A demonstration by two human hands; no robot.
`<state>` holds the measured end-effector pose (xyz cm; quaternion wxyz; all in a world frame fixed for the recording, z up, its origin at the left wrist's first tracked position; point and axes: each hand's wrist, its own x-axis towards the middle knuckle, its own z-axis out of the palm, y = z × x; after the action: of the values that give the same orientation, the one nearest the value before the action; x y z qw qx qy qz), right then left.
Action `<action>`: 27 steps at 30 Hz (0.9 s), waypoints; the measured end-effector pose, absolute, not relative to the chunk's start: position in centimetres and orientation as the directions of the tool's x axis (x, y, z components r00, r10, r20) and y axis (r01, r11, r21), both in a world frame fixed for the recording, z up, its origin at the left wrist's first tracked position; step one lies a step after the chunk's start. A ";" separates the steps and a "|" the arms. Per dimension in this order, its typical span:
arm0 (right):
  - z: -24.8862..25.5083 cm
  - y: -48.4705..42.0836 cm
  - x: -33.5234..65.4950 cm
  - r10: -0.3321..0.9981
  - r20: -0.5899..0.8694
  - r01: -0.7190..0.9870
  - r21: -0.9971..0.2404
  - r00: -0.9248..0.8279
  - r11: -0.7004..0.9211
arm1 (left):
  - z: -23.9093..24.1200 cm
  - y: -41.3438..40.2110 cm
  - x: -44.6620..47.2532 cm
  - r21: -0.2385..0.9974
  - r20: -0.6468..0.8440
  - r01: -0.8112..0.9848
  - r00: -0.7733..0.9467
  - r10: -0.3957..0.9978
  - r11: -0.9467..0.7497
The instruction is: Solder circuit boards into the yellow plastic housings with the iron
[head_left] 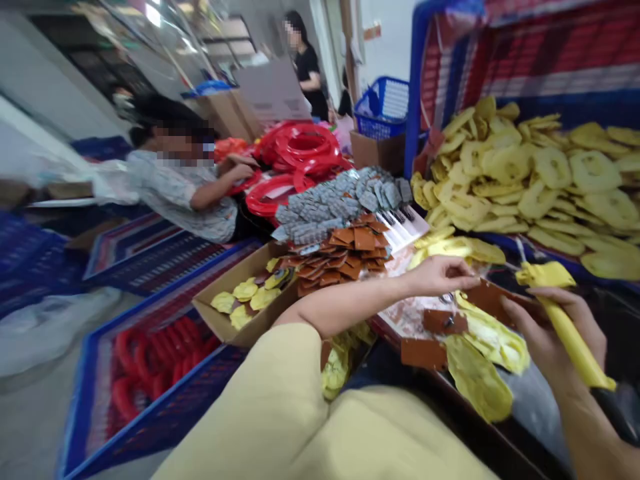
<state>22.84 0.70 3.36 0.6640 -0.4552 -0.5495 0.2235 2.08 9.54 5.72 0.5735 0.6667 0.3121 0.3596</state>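
Observation:
My left hand [447,275] pinches the left end of a flat brown piece [493,300] between its fingertips. My right hand [565,327] is closed around a yellow glue gun [575,340], whose thin nozzle points left and whose black end lies by the wrist. The right fingers also reach the brown piece's other end. Just below the hands lie yellow moulded pieces [480,380], one with a white inside, and small brown plates [424,353]. Whitish scraps [403,307] are scattered on the work surface.
A blue crate [416,87] of yellow oval pieces [500,160] stands at right. Stacked brown squares [345,250], grey pieces [345,197] and red rings [303,147] lie ahead. A carton [213,308] and a crate [80,407] are at left. A co-worker [175,180] sits beyond.

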 end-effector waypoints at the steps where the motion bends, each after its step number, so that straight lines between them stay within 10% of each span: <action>1: 3.8 0.2 22.8 0.783 0.526 0.235 -0.850 0.331 0.472 | 5.3 9.0 2.4 0.989 0.144 -0.056 0.530 0.836 -0.135; 6: 4.5 -1.5 24.1 0.693 0.571 0.349 -0.820 0.439 0.454 | 3.5 9.0 1.8 0.986 0.136 -0.138 0.368 0.920 -0.091; 12: 3.8 -2.8 25.3 0.649 0.626 0.429 -0.776 0.433 0.463 | 4.4 7.4 2.4 0.979 0.046 0.126 0.620 0.783 -0.157; 27: 3.2 -5.6 24.3 0.565 0.823 0.714 -0.368 -0.048 0.596 | 7.1 6.5 5.1 0.969 -0.125 -0.118 0.520 0.845 0.216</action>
<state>24.26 -5.63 3.17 0.5283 -0.4438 -0.7204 -0.0701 5.08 6.46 7.14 0.6978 0.5226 0.3479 0.3449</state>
